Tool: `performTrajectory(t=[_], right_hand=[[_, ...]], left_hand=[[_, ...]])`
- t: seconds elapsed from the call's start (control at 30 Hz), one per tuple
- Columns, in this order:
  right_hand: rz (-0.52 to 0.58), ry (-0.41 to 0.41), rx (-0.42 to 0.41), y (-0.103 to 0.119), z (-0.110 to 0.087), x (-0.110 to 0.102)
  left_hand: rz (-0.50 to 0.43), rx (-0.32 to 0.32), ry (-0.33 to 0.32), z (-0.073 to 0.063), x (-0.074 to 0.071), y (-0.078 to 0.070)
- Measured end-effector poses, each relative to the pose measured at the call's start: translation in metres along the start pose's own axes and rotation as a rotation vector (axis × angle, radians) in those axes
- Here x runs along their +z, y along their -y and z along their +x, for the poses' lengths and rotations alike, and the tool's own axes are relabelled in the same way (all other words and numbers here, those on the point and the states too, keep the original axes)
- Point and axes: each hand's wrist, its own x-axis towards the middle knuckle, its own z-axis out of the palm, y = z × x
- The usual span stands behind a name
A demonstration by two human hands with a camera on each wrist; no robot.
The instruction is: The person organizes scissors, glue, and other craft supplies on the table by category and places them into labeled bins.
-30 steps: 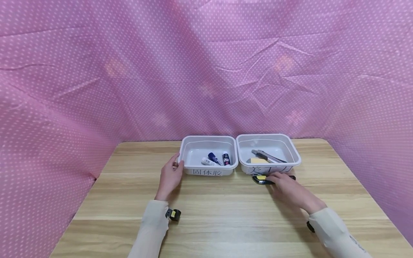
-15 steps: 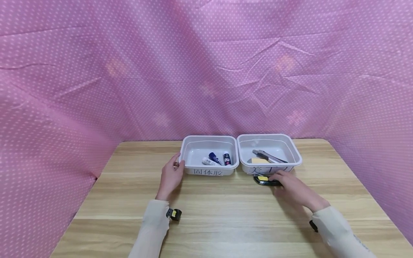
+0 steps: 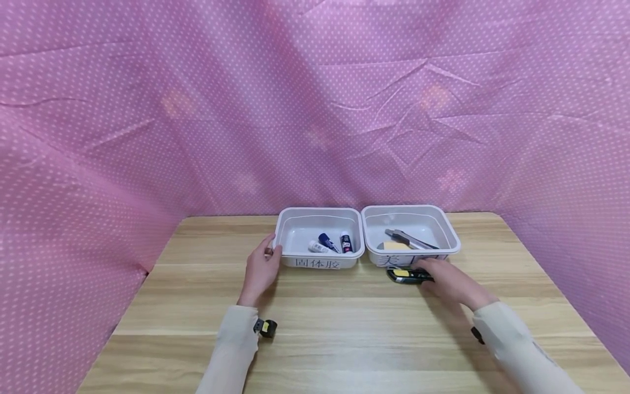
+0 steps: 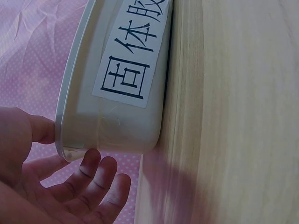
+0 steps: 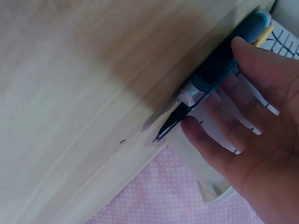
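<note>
In the head view my left hand [image 3: 260, 271] is at the near left corner of a white plastic box [image 3: 287, 259] with a paper label. The left wrist view shows the thumb on its rim and the fingers round the corner. My right hand [image 3: 449, 280] holds a black utility knife [image 3: 402, 275] with a yellow slider, low over the table before the right white box [image 3: 451, 246]. In the right wrist view the thumb lies on the handle and the fingers behind it; a dark pointed end sticks out past the little finger.
The left box holds a blue-capped stick [image 3: 326, 239], a white tube [image 3: 317, 247] and a dark glue stick [image 3: 346, 241]. Inside the right box lie a grey utility knife [image 3: 403, 236] and something yellow [image 3: 395, 246]. Pink dotted cloth [image 3: 315, 109] hangs behind the wooden table [image 3: 339, 339].
The right hand has shifted slightly rightward along the utility knife, so more of the handle's left part shows. The left hand and both boxes look the same.
</note>
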Motion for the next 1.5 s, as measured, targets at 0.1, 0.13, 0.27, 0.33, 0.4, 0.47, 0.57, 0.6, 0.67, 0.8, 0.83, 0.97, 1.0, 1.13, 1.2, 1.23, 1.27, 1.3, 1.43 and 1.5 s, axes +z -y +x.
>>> performTrajectory(t=[0.1, 0.13, 0.27, 0.33, 0.4, 0.47, 0.57, 0.6, 0.67, 0.8, 0.83, 0.97, 1.0, 1.13, 1.2, 1.23, 1.27, 1.3, 1.43, 1.5], right_hand=[[-0.022, 0.002, 0.003, 0.0, 0.002, 0.001], [-0.031, 0.0, 0.001, 0.0, 0.003, 0.001], [-0.055, -0.012, -0.004, 0.001, 0.003, 0.003], [-0.06, -0.015, -0.004, 0.001, 0.003, 0.004], [-0.058, -0.015, -0.006, 0.001, 0.002, 0.003], [-0.05, -0.011, -0.01, 0.002, 0.002, 0.002], [-0.042, -0.001, -0.025, 0.003, 0.0, 0.0], [-0.043, 0.001, -0.032, 0.004, -0.001, 0.0], [-0.05, 0.0, -0.047, 0.006, -0.002, -0.001], [-0.055, 0.002, -0.053, 0.009, -0.006, -0.001], [-0.052, 0.005, -0.05, 0.011, -0.008, -0.001], [-0.036, 0.017, -0.026, 0.015, -0.013, -0.003], [-0.034, 0.017, -0.022, 0.016, -0.014, -0.004], [-0.035, 0.011, -0.02, 0.017, -0.018, -0.005], [-0.035, 0.004, -0.02, 0.017, -0.02, -0.005], [-0.034, 0.001, -0.02, 0.018, -0.021, -0.006], [-0.033, -0.003, -0.021, 0.018, -0.021, -0.006], [-0.031, -0.007, -0.022, 0.018, -0.022, -0.006], [-0.029, -0.024, -0.02, 0.02, -0.026, -0.007], [-0.027, -0.03, -0.017, 0.021, -0.028, -0.008]], left_hand=[[-0.004, 0.013, -0.001, 0.0, 0.001, 0.001], [-0.006, 0.015, -0.002, 0.0, 0.001, 0.001], [-0.009, 0.016, 0.001, 0.001, 0.002, 0.003], [-0.011, 0.014, 0.0, 0.001, 0.001, 0.003], [-0.011, 0.014, 0.002, 0.001, 0.001, 0.003], [-0.012, 0.015, 0.004, 0.0, 0.0, 0.002], [-0.01, 0.012, 0.008, -0.001, -0.001, 0.002], [-0.009, 0.011, 0.01, 0.0, -0.001, 0.002], [-0.008, 0.009, 0.01, 0.0, -0.001, 0.002], [-0.008, 0.015, 0.006, 0.0, 0.0, 0.002], [-0.008, 0.018, 0.001, 0.0, 0.0, 0.002], [-0.012, 0.03, -0.013, 0.001, 0.002, 0.003], [-0.013, 0.031, -0.015, 0.002, 0.002, 0.003], [-0.015, 0.023, -0.01, 0.002, 0.002, 0.003], [-0.016, 0.021, -0.007, 0.002, 0.002, 0.003], [-0.016, 0.021, -0.006, 0.002, 0.002, 0.003], [-0.017, 0.021, -0.006, 0.002, 0.002, 0.003], [-0.018, 0.02, -0.007, 0.002, 0.002, 0.003], [-0.017, 0.019, -0.01, 0.001, 0.002, 0.003], [-0.014, 0.015, -0.01, 0.001, 0.003, 0.003]])
